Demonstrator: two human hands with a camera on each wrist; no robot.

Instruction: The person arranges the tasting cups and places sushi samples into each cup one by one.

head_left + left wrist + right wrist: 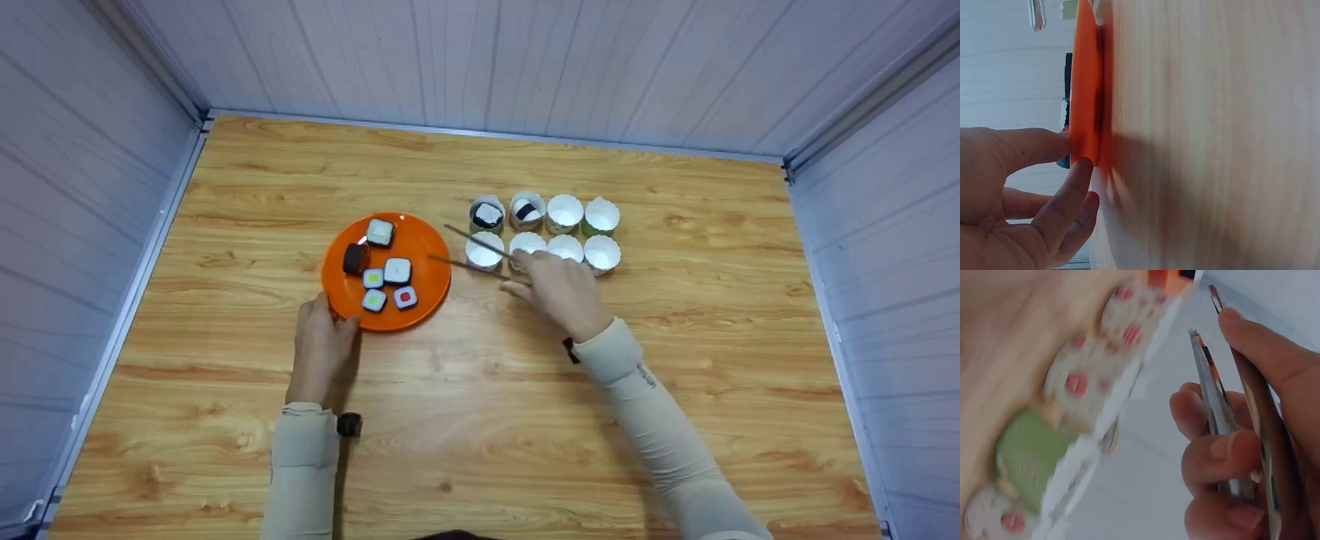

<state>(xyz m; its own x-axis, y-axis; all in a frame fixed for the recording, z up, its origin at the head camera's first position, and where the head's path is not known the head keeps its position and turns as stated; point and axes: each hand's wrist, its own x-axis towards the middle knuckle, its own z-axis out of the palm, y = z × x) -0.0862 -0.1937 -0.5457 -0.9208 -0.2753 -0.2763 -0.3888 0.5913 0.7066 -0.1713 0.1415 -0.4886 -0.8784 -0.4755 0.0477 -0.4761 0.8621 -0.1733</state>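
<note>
My left hand (321,345) pinches the near-left rim of an orange plate (424,296); the left wrist view shows thumb and fingers at its edge. On the plate lie several sushi pieces, among them a white-topped one (397,271), a dark one lying on its side (355,259) and a small red-centred roll (406,297). My right hand (564,292) grips metal tweezers (1216,405), their tips apart with nothing between them, pointing toward the plate's right side. Two rows of paper cups (564,212) stand by this hand. Two back-row cups hold sushi pieces (488,215).
The wooden table (465,420) is bounded by pale panel walls (525,67) at the back and both sides. My right hand and the tweezers partly cover the front row of cups. A dark wrist strap piece (349,424) shows beside the left sleeve.
</note>
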